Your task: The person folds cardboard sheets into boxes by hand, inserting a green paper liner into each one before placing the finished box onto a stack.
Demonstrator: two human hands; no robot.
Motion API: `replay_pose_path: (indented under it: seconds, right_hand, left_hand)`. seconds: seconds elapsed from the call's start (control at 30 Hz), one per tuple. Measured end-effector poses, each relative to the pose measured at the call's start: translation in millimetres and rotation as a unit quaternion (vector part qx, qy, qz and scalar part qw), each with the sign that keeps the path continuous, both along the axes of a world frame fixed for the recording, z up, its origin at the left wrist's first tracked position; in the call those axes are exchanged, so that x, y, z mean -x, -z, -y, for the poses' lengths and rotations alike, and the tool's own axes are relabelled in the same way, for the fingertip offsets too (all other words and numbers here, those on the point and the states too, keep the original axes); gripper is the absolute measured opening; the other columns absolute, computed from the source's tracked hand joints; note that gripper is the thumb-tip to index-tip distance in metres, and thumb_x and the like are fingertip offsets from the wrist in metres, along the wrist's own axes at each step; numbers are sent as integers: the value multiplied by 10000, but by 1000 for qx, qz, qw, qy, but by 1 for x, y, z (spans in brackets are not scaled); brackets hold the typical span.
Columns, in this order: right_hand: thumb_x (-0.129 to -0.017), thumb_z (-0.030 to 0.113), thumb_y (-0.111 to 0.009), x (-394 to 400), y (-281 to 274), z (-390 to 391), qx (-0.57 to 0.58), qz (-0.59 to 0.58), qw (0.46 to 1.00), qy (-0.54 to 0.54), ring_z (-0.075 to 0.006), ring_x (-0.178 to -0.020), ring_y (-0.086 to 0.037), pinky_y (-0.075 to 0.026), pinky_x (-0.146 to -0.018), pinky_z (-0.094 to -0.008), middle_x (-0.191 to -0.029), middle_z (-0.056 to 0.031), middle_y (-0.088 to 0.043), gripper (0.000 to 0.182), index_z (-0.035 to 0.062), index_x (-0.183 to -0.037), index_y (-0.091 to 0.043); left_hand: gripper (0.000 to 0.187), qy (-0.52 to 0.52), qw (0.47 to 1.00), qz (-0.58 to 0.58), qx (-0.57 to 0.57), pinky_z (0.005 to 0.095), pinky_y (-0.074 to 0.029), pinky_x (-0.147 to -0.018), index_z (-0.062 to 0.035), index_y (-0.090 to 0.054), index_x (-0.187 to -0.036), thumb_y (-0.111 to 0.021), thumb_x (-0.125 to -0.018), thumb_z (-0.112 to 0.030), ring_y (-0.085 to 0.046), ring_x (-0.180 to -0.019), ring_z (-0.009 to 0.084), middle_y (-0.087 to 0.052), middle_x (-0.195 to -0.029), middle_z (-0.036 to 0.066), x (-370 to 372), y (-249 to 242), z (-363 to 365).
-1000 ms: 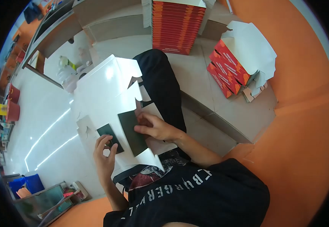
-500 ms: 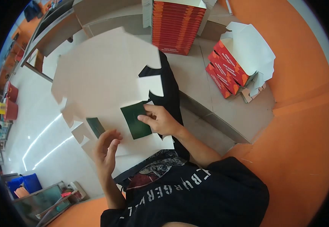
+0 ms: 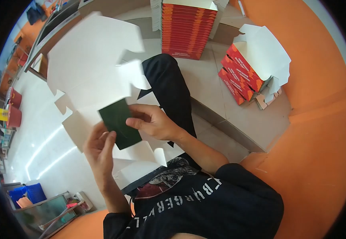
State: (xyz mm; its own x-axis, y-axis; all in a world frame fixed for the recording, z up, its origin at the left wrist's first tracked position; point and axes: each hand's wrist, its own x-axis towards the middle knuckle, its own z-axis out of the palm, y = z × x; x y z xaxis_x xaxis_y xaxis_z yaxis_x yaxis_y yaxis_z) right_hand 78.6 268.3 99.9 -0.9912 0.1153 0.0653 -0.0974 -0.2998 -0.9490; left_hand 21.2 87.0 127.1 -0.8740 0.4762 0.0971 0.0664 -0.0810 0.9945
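A large white cardboard box blank (image 3: 91, 51) with cut notches and flaps lies unfolded across the lap. Over its near half stands a dark green cardboard panel (image 3: 120, 125); whether it is a folded-up part of the blank cannot be made out. My right hand (image 3: 151, 122) pinches the panel's right edge, thumb on the green face and fingers behind. At the opposite edge my left hand (image 3: 100, 145) grips with thumb and bent fingers. The fingertips of both hands are partly hidden behind the panel.
A tall stack of red printed boxes (image 3: 187, 30) stands on the tiled ledge. Beside it are more red boxes (image 3: 240, 73), with an open white lid (image 3: 270, 51). An orange wall (image 3: 320, 119) rises at the right. Red buckets (image 3: 13, 113) and a blue crate (image 3: 35, 193) are at the left.
My right hand has brought the green panel leftward, and my left hand has closed on its left edge. The smaller green piece at left no longer shows. The blank has shifted left and tilted.
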Motion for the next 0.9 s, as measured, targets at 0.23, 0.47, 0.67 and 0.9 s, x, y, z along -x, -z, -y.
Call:
replay_pose_path:
  seconds: [0.23, 0.47, 0.67, 0.9]
  right_hand:
    - [-955, 212, -572, -21, -18, -2, -100, -185, 976, 54, -201, -967, -633, -516, -821, -326, -1093, -155, -635, 351, -40, -1199, -553]
    - [-659, 20, -767, -10, -41, 10, -386, -311, 845, 201, -313, -1020, -630, -526, -837, -355, -1196, -212, -584, 487, 22, -1130, -644]
    - [-701, 24, -746, 1, -50, 6, -479, -300, 792, 232, -287, -957, -620, -532, -793, -349, -1155, -154, -576, 446, 89, -1136, -672]
    - [-695, 94, -802, 6, -46, 8, -448, -276, 811, 255, -213, -826, -654, -553, -704, -305, -1089, -104, -594, 428, 73, -1104, -678]
  left_hand:
    - [325, -144, 976, -125, -105, 293, -543, -808, 51, -519, -1210, -557, -888, 40, -629, -952, 174, -629, -1096, 139, 27, -32, 5]
    - [236, -149, 965, -144, -160, 266, -548, -687, 19, -513, -1066, -591, -852, 81, -631, -869, 166, -616, -1028, 135, 25, -49, -13]
    - [232, -83, 974, -108, -179, 289, -516, -787, 41, -479, -1092, -567, -879, 70, -623, -942, 179, -607, -1058, 128, 13, -53, -29]
    - [81, -33, 984, -117, -129, 234, -455, -779, -7, -468, -981, -537, -940, -16, -611, -902, 126, -628, -1000, 114, 3, -47, -36]
